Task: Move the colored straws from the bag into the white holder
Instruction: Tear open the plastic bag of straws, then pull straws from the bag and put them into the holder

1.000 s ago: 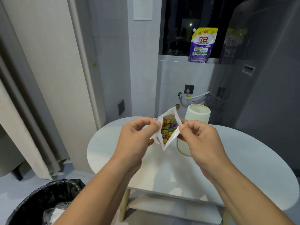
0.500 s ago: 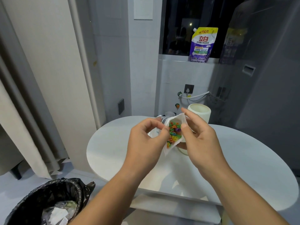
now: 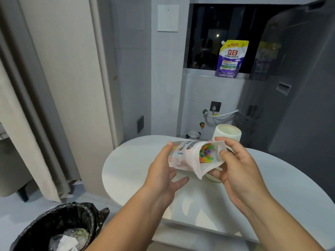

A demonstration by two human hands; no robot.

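Colored plastic straws point(image 3: 205, 153), packed ends-out in the crinkly white plastic bag point(image 3: 183, 156), sit between both hands: left hand point(image 3: 163, 171) grips the bag's body, right hand point(image 3: 233, 165) pinches its open mouth. They look light and slippery, so I'd pinch a small bunch by the ends. White cylindrical holder point(image 3: 229, 132) stands just behind the right hand, glossy round white table point(image 3: 126, 169) below both, black-lined bin point(image 3: 54, 227) down past the left forearm.
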